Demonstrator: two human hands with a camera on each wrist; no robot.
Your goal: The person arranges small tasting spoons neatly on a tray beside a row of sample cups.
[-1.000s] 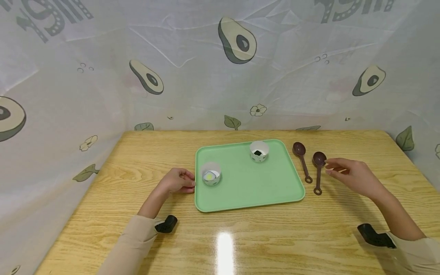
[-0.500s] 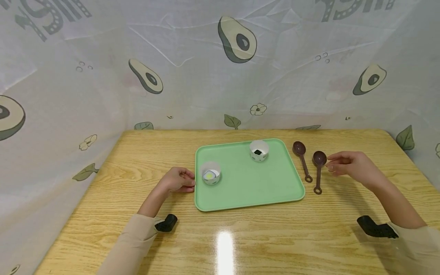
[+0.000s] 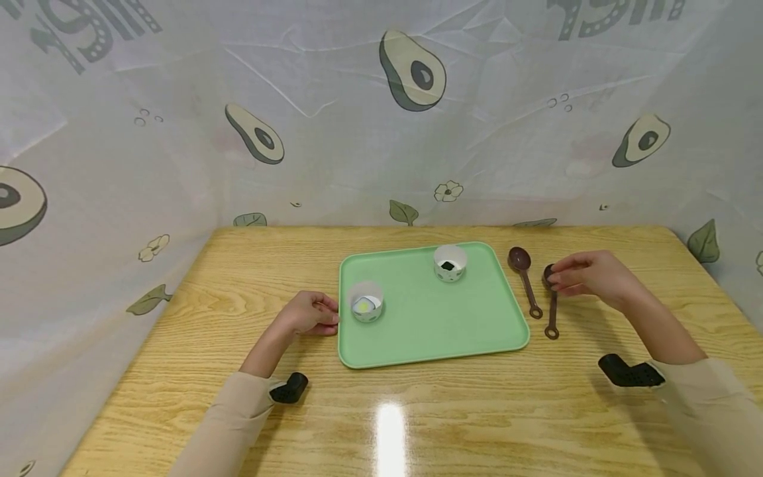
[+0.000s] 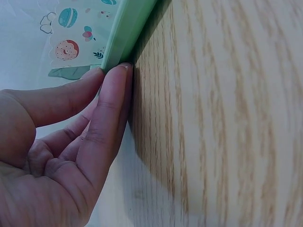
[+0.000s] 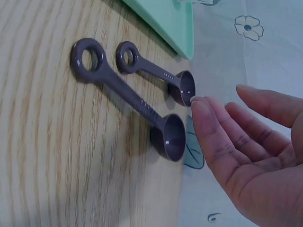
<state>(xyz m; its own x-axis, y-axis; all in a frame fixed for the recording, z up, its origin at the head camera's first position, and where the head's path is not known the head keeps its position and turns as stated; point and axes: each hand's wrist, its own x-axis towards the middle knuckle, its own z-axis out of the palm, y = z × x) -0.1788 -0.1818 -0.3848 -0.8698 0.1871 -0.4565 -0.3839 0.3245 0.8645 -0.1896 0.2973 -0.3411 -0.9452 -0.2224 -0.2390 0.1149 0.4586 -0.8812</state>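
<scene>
My left hand (image 3: 310,313) pinches the left rim of the light green tray (image 3: 429,324); in the left wrist view thumb and fingertips meet at the rim (image 4: 124,33). Two dark brown measuring spoons lie to the right of the tray, handles toward me. Over the bowl of the right-hand spoon (image 3: 552,311) hovers my right hand (image 3: 587,275), its thumb and fingers apart and holding nothing. In the right wrist view the nearer spoon (image 5: 128,97) and the farther spoon (image 5: 151,70) both rest on the table, fingertips beside the bowls.
A white patterned cup (image 3: 372,317) with a yellow mark inside stands at the tray's left. Another cup (image 3: 450,273) with a black mark inside stands near its back right. Behind the wooden table (image 3: 274,258) hangs a printed cloth (image 3: 334,165).
My right hand first drew its fingers closer together beside the right-hand spoon, then moved left and slightly back over its bowl. The left hand, tray and cups stay put.
</scene>
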